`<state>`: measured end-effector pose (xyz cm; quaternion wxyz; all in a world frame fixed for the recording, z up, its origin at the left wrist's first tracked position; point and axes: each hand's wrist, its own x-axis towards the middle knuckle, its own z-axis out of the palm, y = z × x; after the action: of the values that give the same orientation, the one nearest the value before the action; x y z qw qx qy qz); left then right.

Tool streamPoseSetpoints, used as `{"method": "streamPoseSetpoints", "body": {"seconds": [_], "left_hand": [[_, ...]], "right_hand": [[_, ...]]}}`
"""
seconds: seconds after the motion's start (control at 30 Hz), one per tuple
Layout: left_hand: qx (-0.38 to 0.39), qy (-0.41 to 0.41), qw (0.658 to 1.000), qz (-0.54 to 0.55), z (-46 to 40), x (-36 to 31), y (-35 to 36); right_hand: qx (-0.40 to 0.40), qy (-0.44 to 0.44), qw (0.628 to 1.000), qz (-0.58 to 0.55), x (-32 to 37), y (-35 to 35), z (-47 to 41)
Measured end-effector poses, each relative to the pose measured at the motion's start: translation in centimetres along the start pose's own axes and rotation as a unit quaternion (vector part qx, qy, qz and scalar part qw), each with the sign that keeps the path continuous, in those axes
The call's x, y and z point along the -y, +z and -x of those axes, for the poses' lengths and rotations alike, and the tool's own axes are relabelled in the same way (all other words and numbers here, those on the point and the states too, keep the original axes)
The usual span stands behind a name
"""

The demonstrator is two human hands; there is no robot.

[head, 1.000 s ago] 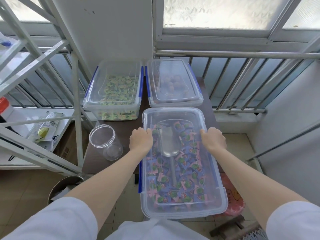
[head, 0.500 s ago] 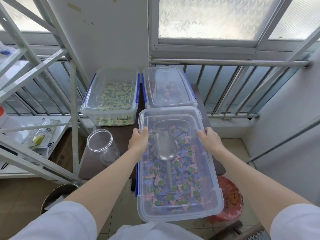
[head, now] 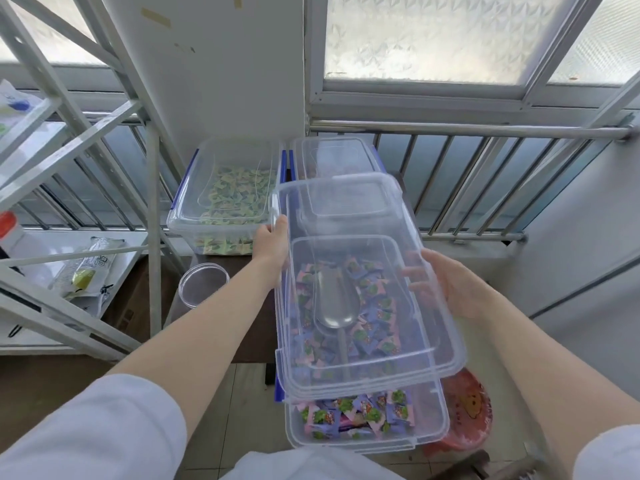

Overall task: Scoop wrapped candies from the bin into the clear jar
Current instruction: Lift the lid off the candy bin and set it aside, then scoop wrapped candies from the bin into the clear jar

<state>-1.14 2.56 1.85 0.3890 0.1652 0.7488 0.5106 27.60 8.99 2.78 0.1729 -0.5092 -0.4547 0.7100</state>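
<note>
A clear plastic bin (head: 429, 434) full of pink, purple and green wrapped candies (head: 360, 415) stands in front of me. A metal scoop (head: 334, 303) lies on the candies inside it. The bin's clear lid (head: 349, 209) is raised off the bin and tilted, far end up. My left hand (head: 272, 244) grips the lid's left edge and my right hand (head: 441, 284) grips its right edge. The empty clear jar (head: 202, 284) stands open on the dark table, left of the bin and beside my left forearm.
A closed bin of green-yellow candies (head: 225, 195) and another lidded bin (head: 332, 157) sit behind. A white metal shelf frame (head: 152, 202) rises at left, with a railing (head: 467, 128) and window behind. A red stool (head: 467, 414) stands at lower right.
Both hands have lifted the lid off the candy bin; it rose and moved away from me, uncovering the near end of the candies. The camera view tilted upward.
</note>
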Motion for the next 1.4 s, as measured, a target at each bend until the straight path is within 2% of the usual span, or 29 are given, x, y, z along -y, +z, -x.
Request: {"method": "streamPoseSetpoints", "body": {"seconds": [0.13,0.23,0.3,0.37,0.43,0.5,0.6,0.7,0.8,0.9,1.0,1.07,1.13,1.2,1.23,1.3,1.4], "left_hand": [[-0.038,0.005,0.998,0.050,-0.9,-2.8,-0.4],[-0.023,0.017,0.999,0.030,-1.2,-3.9,-0.8],[-0.003,0.038,0.999,-0.033,-1.7,-4.1,-1.5],[-0.029,0.086,0.990,-0.106,-2.3,-3.7,-2.8],[-0.090,0.145,0.965,-0.200,-2.7,-2.7,-4.9],[-0.123,0.182,0.920,-0.324,-2.7,-1.1,-7.1],[-0.077,0.118,0.866,-0.479,-1.7,1.4,-9.0],[-0.023,0.055,0.837,-0.544,-0.5,3.6,-9.9],[-0.003,0.028,0.836,-0.549,-0.3,5.3,-10.5],[-0.027,0.055,0.837,-0.544,-0.5,6.2,-11.1],[-0.043,0.087,0.838,-0.537,-0.3,6.0,-11.2],[-0.068,0.115,0.829,-0.543,0.3,5.0,-11.1],[-0.088,0.150,0.817,-0.550,0.9,3.6,-10.7],[-0.085,0.177,0.814,-0.546,1.3,2.0,-10.0],[-0.079,0.190,0.815,-0.542,1.5,1.3,-9.7],[-0.070,0.226,0.811,-0.535,2.0,0.1,-9.0],[-0.051,0.309,0.797,-0.516,2.9,-1.2,-8.1]], "right_hand": [[0.122,-0.005,0.990,-0.072,-0.8,-1.1,1.9],[0.107,-0.059,0.980,-0.156,-0.5,0.3,1.3],[0.085,-0.073,0.974,-0.199,0.7,1.8,0.5],[0.095,-0.083,0.968,-0.218,2.1,3.0,-1.2],[0.082,-0.078,0.967,-0.226,4.0,4.3,-3.1],[0.062,-0.073,0.969,-0.226,5.9,6.0,-4.9],[0.027,-0.070,0.970,-0.231,7.7,8.1,-7.5],[-0.029,-0.051,0.966,-0.252,8.0,9.0,-10.4],[-0.156,-0.007,0.980,-0.127,7.3,9.1,-12.6],[-0.315,0.005,0.945,0.083,5.8,8.8,-13.4],[-0.342,0.014,0.901,0.267,4.9,8.9,-12.9],[-0.353,-0.014,0.877,0.325,5.0,9.4,-12.0],[-0.327,-0.133,0.867,0.352,5.8,10.8,-10.7],[-0.225,-0.262,0.876,0.338,6.8,13.3,-8.7],[-0.159,-0.297,0.878,0.339,7.3,15.0,-7.4],[-0.041,-0.304,0.867,0.393,7.8,18.4,-5.2],[0.012,-0.218,0.874,0.434,7.8,21.8,-4.0]]}}
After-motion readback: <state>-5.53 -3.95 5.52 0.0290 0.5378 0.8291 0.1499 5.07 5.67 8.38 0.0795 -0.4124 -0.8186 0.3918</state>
